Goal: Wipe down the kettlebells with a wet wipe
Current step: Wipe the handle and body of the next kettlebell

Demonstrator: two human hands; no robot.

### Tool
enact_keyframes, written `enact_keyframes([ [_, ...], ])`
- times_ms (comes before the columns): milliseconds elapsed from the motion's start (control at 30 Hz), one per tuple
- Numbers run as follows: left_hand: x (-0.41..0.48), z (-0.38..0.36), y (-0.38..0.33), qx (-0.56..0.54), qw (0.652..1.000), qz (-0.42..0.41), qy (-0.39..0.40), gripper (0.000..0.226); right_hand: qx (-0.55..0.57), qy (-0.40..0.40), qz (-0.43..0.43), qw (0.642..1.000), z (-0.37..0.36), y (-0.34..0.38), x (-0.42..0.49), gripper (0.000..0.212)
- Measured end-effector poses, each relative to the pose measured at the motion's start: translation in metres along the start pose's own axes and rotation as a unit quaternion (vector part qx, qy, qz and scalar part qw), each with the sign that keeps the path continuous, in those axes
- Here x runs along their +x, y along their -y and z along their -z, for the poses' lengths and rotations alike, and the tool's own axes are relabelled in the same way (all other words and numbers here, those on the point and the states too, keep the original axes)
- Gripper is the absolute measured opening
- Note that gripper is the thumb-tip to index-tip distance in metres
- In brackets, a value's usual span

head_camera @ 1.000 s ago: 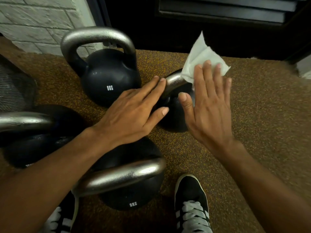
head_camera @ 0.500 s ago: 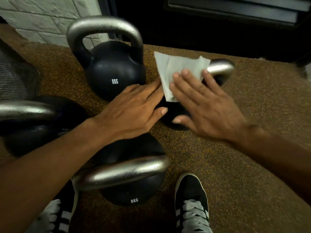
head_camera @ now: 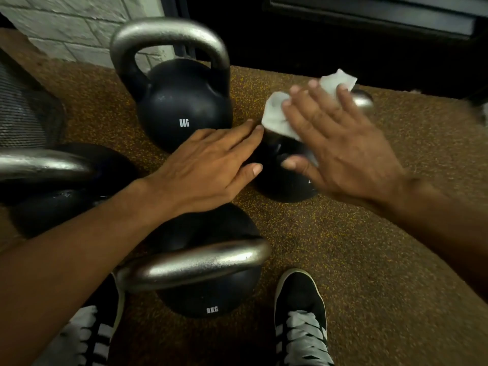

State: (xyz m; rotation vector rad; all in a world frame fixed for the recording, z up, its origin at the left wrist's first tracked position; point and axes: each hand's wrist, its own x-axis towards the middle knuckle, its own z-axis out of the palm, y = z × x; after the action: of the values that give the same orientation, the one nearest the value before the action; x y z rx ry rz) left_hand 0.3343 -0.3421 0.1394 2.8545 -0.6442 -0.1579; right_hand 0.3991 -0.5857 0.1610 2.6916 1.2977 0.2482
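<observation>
Since half a second ago the right hand (head_camera: 340, 149) has swung so its fingers point away from the person, and the white wet wipe (head_camera: 276, 116), spread flat before, now lies bunched under those fingers, farther along the handle. That hand is flat, fingers straight and spread, pressing the wipe against the small black kettlebell with a steel handle (head_camera: 280, 178), which lies tipped on the brown speckled rubber floor (head_camera: 369, 233). Motion blurs the hand, so its thumb seems to rest on the black body rather than pinch the cloth. The left hand (head_camera: 211, 159) lies open and flat too, straight fingers resting on the near side of the same kettlebell, gripping nothing. Behind it an upright black kettlebell marked 8KG (head_camera: 184, 109) stands beside a white brick wall (head_camera: 79, 27). Another 8KG kettlebell (head_camera: 200, 294) sits under the left forearm, and a fourth kettlebell (head_camera: 52, 202) lies at the left edge. Two black shoes with white laces (head_camera: 301, 313) show below.
</observation>
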Motion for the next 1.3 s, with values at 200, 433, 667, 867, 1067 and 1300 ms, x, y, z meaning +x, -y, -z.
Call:
enact_keyframes([
  [200,-0.003,-0.003,-0.008,0.018,1.0,0.005,0.008,0.074,-0.007,-0.013,-0.004,1.0,0.005,-0.01,0.014,0.078],
  [433,-0.003,0.004,-0.002,0.013,0.999,0.027,0.019,0.073,-0.051,-0.025,0.048,0.997,0.0,-0.004,0.004,0.073],
  [667,-0.001,0.004,-0.006,0.005,1.0,0.028,0.005,0.063,-0.08,0.014,0.069,0.994,-0.006,0.013,-0.002,0.072],
  [867,0.001,-0.003,-0.008,0.01,0.999,0.029,0.032,0.069,-0.063,0.001,0.004,0.998,0.0,0.014,0.012,0.07],
  [1067,0.002,-0.006,-0.005,-0.021,0.996,0.027,0.078,0.075,-0.089,0.029,0.056,0.994,0.01,0.002,0.012,0.068],
  [1300,0.003,-0.011,-0.015,-0.051,0.993,0.011,0.11,0.077,-0.084,0.104,0.117,0.984,0.021,0.009,0.047,0.076],
])
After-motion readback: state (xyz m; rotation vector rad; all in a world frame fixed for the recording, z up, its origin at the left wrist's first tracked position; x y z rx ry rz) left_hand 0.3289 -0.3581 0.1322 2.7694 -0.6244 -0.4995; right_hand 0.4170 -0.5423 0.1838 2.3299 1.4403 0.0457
